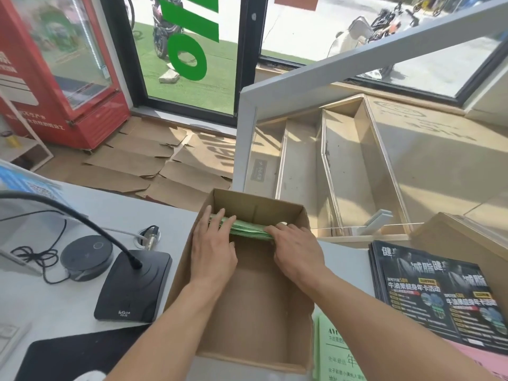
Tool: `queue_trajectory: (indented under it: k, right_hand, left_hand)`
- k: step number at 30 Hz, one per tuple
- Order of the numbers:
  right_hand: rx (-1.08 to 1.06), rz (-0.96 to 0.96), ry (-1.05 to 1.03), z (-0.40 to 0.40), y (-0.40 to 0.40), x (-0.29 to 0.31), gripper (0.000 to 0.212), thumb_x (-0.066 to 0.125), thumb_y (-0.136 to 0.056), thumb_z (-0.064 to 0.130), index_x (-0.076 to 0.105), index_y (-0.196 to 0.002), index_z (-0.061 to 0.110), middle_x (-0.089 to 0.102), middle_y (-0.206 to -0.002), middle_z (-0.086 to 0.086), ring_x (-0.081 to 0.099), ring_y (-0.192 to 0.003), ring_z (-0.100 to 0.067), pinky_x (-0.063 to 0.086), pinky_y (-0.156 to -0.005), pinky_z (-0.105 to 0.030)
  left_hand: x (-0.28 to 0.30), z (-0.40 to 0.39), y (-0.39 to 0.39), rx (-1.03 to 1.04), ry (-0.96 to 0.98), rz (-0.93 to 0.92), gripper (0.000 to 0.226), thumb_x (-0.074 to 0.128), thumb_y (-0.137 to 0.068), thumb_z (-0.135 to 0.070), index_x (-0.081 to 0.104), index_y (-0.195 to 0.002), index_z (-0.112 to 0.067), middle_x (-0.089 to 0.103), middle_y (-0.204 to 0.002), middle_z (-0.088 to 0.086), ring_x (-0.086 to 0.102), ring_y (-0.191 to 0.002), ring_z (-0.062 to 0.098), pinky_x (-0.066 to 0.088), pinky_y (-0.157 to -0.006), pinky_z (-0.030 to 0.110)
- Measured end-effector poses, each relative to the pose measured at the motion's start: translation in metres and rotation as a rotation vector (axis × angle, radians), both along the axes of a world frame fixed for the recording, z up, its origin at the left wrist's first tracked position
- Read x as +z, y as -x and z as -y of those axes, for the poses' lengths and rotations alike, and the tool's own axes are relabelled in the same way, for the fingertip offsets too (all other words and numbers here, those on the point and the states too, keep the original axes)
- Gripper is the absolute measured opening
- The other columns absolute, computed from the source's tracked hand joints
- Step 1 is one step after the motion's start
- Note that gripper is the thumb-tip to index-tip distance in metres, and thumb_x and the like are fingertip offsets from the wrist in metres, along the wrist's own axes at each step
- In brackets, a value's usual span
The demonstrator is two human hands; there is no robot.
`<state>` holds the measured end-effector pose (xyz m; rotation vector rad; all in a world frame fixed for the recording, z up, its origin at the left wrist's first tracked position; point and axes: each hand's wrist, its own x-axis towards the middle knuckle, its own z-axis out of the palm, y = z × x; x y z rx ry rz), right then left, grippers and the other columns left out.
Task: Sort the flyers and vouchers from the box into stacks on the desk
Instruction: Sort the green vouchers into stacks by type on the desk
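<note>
Your left hand point(213, 247) and right hand point(295, 250) grip the green paper voucher bundle point(248, 229) inside the brown cardboard box point(247, 312); an uneven lift may fan loose sheets

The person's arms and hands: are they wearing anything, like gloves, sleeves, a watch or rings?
Nothing that shows. The left hand and the right hand are bare, with no gloves. Both forearms are uncovered as far as the bottom edge of the head view, so no sleeve or cuff appears. No watch, bracelet or strap sits on either wrist, and no ring is visible on the fingers that show.
</note>
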<state>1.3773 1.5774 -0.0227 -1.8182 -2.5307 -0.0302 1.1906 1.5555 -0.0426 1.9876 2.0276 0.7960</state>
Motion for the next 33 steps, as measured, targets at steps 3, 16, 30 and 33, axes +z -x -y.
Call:
queue_trajectory:
  k: [3,16,30,33]
  right_hand:
    - [-0.004,-0.049,-0.093,0.002,-0.002,0.0,0.058,0.056,-0.082,0.007,0.055,-0.133,0.035,0.064,-0.104,0.01,0.058,-0.092,-0.02,0.04,-0.074,-0.034]
    - [-0.036,-0.15,-0.312,0.011,-0.002,0.007,0.044,0.08,-0.074,0.006,0.076,-0.109,0.033,0.061,-0.09,0.005,0.056,-0.082,-0.02,0.045,-0.073,-0.033]
    - [-0.125,-0.085,-0.099,-0.008,0.01,0.003,0.055,0.063,-0.089,0.015,0.05,-0.142,0.022,0.058,-0.13,0.001,0.05,-0.119,-0.026,0.04,-0.104,-0.039]
    - [-0.13,-0.04,-0.067,-0.016,0.015,0.01,0.052,0.06,-0.088,0.013,0.051,-0.139,0.021,0.056,-0.126,-0.003,0.047,-0.119,-0.028,0.038,-0.105,-0.039]
  left_hand:
    - [0.002,0.0,0.0,0.014,-0.01,0.044,0.039,0.063,-0.089,-0.005,0.065,-0.125,-0.017,0.063,-0.132,0.0,0.036,-0.144,0.025,0.031,-0.119,0.043]
    - [0.016,0.009,0.003,0.055,-0.115,0.015,0.032,0.078,-0.078,-0.011,0.066,-0.107,-0.017,0.062,-0.099,0.002,0.057,-0.092,0.024,0.051,-0.08,0.039]
    - [-0.001,0.004,-0.002,-0.158,0.029,0.102,0.069,0.063,-0.089,-0.012,0.037,-0.153,-0.018,0.029,-0.162,0.001,0.017,-0.153,0.016,0.012,-0.125,0.031]
    - [-0.002,0.003,-0.002,-0.157,0.031,0.113,0.069,0.062,-0.09,-0.011,0.036,-0.153,-0.018,0.028,-0.162,0.001,0.015,-0.154,0.016,0.009,-0.124,0.029]
